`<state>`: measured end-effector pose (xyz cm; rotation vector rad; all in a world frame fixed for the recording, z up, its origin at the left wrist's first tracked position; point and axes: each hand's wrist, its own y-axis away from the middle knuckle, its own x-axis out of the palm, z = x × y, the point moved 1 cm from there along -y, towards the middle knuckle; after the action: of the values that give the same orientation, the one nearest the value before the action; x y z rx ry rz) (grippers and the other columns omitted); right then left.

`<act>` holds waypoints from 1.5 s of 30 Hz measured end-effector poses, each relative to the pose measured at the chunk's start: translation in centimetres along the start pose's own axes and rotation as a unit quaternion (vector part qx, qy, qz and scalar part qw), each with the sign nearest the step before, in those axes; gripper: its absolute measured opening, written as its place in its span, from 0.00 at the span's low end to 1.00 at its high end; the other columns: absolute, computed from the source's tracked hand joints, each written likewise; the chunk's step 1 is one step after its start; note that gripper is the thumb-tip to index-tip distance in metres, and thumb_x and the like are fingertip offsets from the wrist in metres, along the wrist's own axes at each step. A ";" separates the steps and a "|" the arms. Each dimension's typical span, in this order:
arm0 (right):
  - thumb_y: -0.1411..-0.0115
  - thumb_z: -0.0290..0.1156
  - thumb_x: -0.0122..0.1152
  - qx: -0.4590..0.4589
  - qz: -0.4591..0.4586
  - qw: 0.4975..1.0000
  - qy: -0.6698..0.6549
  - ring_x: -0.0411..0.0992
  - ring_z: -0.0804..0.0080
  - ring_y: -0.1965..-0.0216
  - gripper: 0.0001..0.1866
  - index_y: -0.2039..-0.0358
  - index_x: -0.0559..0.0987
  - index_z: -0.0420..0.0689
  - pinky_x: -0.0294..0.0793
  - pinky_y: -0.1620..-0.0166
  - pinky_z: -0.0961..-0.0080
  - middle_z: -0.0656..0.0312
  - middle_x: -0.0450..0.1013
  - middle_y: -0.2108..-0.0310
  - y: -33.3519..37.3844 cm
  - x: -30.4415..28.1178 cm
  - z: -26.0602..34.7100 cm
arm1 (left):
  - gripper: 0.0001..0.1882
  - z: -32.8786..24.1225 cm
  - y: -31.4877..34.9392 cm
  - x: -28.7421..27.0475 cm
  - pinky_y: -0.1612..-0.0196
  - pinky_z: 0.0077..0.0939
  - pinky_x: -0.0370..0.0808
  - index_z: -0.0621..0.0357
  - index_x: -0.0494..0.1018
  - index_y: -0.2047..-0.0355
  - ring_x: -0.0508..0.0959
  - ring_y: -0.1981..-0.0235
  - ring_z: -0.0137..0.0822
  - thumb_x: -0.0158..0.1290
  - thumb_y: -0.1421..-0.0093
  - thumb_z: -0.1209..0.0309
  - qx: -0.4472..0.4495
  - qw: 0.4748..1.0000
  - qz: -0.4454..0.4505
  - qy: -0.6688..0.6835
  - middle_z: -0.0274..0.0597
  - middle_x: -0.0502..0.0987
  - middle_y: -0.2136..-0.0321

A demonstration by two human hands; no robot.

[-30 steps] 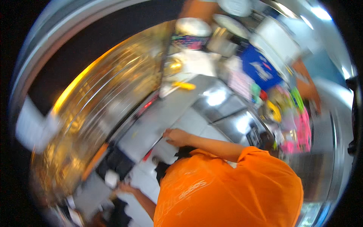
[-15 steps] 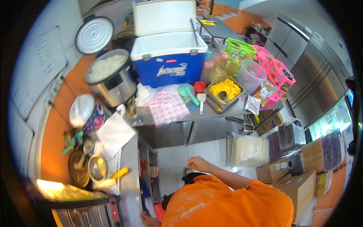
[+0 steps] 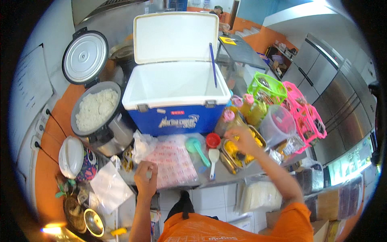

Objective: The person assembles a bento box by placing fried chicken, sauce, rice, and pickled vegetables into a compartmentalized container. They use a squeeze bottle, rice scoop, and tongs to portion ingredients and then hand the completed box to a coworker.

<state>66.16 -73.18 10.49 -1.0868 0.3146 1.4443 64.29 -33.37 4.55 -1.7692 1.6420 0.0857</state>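
Note:
My left hand (image 3: 146, 177) rests closed at the counter's front edge, on the near corner of a pink-printed plastic packet (image 3: 172, 160); I cannot tell if it holds anything. My right hand (image 3: 241, 139) reaches into a steel tray of yellow food (image 3: 238, 155), fingers bent down onto the pieces. A teal scoop (image 3: 196, 148), a white spatula (image 3: 213, 159) and a red-lidded jar (image 3: 213, 140) lie between my hands.
An open blue cooler with white lid (image 3: 177, 92) stands behind. An open rice cooker full of rice (image 3: 96, 111) sits left. Squeeze bottles (image 3: 246, 109), a clear tub (image 3: 278, 123), green and pink baskets (image 3: 300, 109) stand right. Steel fridges (image 3: 342, 105) line the far right.
The view swung from a blurred look at the floor and stove up to the counter. Both hands have come up onto the counter, the right into the food tray.

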 end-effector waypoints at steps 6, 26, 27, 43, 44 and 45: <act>0.40 0.37 0.61 -0.194 -0.163 0.931 0.264 0.70 0.55 0.52 0.11 0.61 0.77 0.45 0.67 0.52 0.55 0.55 0.73 0.60 -29.6 -8.8 -3.5 | 0.31 -1.1 -15.3 3.6 0.31 0.56 0.42 0.54 0.66 0.38 0.53 0.30 0.50 0.58 0.40 0.60 0.112 0.978 -0.054 -0.169 0.42 0.65 0.37; 0.36 0.50 0.51 -0.129 -0.325 0.816 0.460 0.67 0.55 0.42 0.22 0.54 0.80 0.47 0.53 0.41 0.33 0.55 0.76 0.53 -52.6 -5.4 -4.9 | 0.26 1.2 -18.0 7.2 0.33 0.54 0.54 0.56 0.69 0.42 0.55 0.31 0.54 0.57 0.39 0.62 0.011 0.988 0.004 -0.154 0.46 0.63 0.36; 0.37 0.47 0.55 -0.211 -0.375 0.774 0.465 0.72 0.62 0.52 0.16 0.55 0.79 0.53 0.56 0.44 0.42 0.61 0.77 0.63 -47.6 -5.4 -3.8 | 0.23 1.4 -17.8 7.2 0.33 0.54 0.54 0.57 0.69 0.44 0.56 0.32 0.54 0.56 0.38 0.63 0.000 0.992 -0.013 -0.125 0.48 0.64 0.38; 0.53 0.35 0.65 -0.104 -0.289 0.950 0.053 0.66 0.60 0.47 0.10 0.69 0.78 0.50 0.57 0.39 0.44 0.61 0.70 0.60 -13.0 -0.5 -5.2 | 0.20 -9.2 -9.2 15.7 0.45 0.40 0.66 0.67 0.70 0.56 0.72 0.54 0.44 0.49 0.32 0.58 0.036 0.929 -0.360 -0.075 0.50 0.72 0.57; 0.53 0.35 0.65 -0.090 -0.293 0.950 0.055 0.68 0.60 0.49 0.09 0.69 0.78 0.50 0.59 0.41 0.47 0.62 0.71 0.61 -11.6 -3.3 -8.3 | 0.19 -9.5 -8.1 16.7 0.44 0.39 0.66 0.67 0.70 0.55 0.72 0.54 0.43 0.50 0.32 0.60 -0.005 0.935 -0.351 -0.051 0.50 0.73 0.57; 0.53 0.34 0.66 -0.021 -0.237 0.967 0.087 0.69 0.59 0.51 0.09 0.70 0.79 0.50 0.62 0.43 0.50 0.62 0.73 0.63 -10.1 -6.0 -11.7 | 0.14 -9.8 -7.4 17.5 0.46 0.39 0.67 0.66 0.70 0.57 0.72 0.57 0.43 0.51 0.35 0.66 0.034 0.945 -0.316 -0.074 0.47 0.72 0.60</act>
<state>78.96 -83.38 13.01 -1.2286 0.1321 0.9352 70.28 -53.81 6.47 -2.0920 0.9018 -0.1299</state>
